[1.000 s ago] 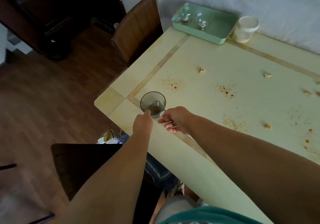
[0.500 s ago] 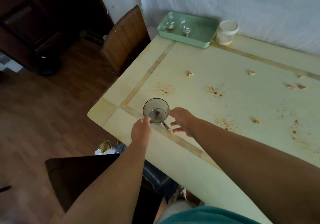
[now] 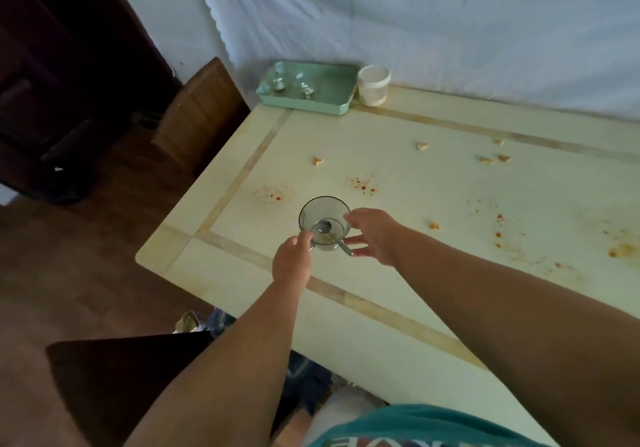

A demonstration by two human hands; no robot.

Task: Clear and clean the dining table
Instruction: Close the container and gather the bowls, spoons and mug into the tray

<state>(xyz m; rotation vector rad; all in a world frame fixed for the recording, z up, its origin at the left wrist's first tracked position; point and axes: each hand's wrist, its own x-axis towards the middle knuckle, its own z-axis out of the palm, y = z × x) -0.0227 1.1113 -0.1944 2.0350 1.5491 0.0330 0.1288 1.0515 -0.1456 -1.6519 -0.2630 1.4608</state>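
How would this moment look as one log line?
both hands at glass bowl | spoon inside | left hand, right hand | crumbs remain

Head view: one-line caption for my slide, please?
Both hands at a glass bowl holding a spoon on the stained, crumb-strewn table.

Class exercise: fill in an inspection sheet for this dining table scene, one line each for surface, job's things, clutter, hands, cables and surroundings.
Surface: pale table with red splatters and crumbs.
Job's things: glass bowl with a spoon inside.
Clutter: green tray holding small glassware, white jar beside it, at the far edge.
Hands: left hand grips the bowl's near rim; right hand touches its right side.
Cables: nothing seen.
Surroundings: white cloth behind, wooden chair at left, dark chair near.
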